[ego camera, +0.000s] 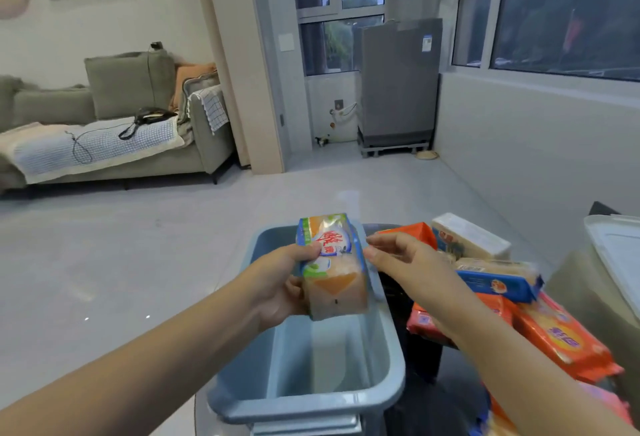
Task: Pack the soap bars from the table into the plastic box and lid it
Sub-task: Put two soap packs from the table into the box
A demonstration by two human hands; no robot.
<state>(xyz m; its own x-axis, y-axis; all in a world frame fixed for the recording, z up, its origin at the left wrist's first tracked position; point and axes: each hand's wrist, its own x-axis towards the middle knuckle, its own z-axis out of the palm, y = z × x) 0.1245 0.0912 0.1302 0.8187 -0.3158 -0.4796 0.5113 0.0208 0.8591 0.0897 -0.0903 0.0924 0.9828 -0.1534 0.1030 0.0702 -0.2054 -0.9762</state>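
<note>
My left hand (pixel 287 283) grips an orange and green wrapped soap bar (pixel 332 266), holding it upright over the open grey-blue plastic box (pixel 304 401). I see nothing lying in the part of the box that shows. My right hand (pixel 405 259) hovers just right of the bar with fingers apart, holding nothing. A heap of wrapped soap bars lies on the dark table to the right: orange packs (pixel 561 338), a blue pack (pixel 498 279) and a white one (pixel 471 234). A pale lid (pixel 616 255) rests at the far right.
The dark round table (pixel 426 401) carries the box and the soap heap. Beyond lie a bare grey floor, a grey sofa (pixel 104 130) at the left, and a grey appliance (pixel 398 85) by the windows.
</note>
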